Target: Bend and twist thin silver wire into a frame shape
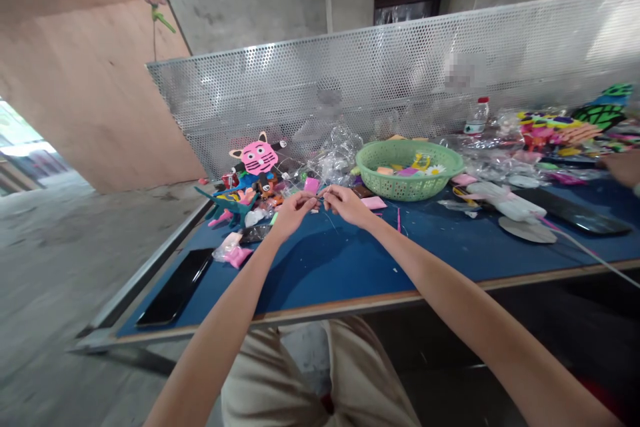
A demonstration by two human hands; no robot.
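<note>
— Here's the left hand (297,205), fingertips pinched narrow, and the right hand (346,205) pinched right beside it!
— And the thin strand (321,198)?
— Between those fingertips, above the blue table (325,267), both hands gripping it!
— Just behind, a pink piece (311,185); off to the right, the green basket (407,189).
— Out left, a pink cat face (257,159) before the mesh panel (250,93), and a black phone (175,287) near the corner!
</note>
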